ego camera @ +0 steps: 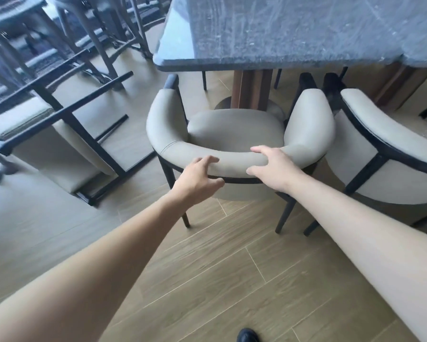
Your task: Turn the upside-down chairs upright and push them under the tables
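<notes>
— Why do you hold the chair like this?

— I have both hands on the padded backrest of the upright chair [234, 134]. My left hand [197, 176] curls over the top of the rim, fingers on the cushion and thumb under it near the dark frame. My right hand [271, 166] clamps the same rim just beside it, fingers wrapped over the top. The two hands are a little apart, so I think the push will go straight and the chair will not turn.

— Where is the chair now?

— It stands on its four legs on the wooden floor [220, 267], facing the table [294, 33]. The front of the seat is about under the table edge, near the wooden pedestal [252, 87]. I judge it must go further in.

— And the others?

— On the right, a second chair [390, 154] stands upright, just beside mine. On the left, one chair [49, 134] lies upside down on another table, legs up.

— Any containers here?

— None that I can see.
</notes>
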A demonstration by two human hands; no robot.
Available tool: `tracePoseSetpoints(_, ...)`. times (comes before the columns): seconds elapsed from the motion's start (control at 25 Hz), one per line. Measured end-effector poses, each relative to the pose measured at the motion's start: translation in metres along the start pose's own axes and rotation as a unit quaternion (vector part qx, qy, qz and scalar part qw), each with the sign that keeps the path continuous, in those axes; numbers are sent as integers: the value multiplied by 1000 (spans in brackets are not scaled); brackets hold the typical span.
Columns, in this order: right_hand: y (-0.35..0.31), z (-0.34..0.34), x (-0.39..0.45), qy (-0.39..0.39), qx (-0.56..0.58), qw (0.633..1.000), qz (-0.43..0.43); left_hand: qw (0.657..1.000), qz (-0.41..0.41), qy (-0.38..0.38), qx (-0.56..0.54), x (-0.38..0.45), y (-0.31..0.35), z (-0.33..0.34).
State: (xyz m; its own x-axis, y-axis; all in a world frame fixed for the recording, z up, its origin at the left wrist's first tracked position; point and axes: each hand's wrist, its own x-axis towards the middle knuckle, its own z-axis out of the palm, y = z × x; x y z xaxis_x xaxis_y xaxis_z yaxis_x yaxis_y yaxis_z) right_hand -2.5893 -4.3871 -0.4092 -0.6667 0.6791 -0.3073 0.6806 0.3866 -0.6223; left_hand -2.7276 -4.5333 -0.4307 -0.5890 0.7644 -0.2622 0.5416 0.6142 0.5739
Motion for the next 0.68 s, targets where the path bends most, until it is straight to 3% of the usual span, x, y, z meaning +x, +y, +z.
tracePoseSetpoints(0.12,-39,-19,-23,15,88,996,-14,992,-32,12,-124,-20,30,-42)
tracePoseSetpoints(0.36,-103,-91,-77,36,229,971,-54,952,-11,73,-298,-82,103,-124)
tracePoseSetpoints(0.68,-145,-146,-168,4,396,913,-94,911,17,142,-386,-171,155,-181)
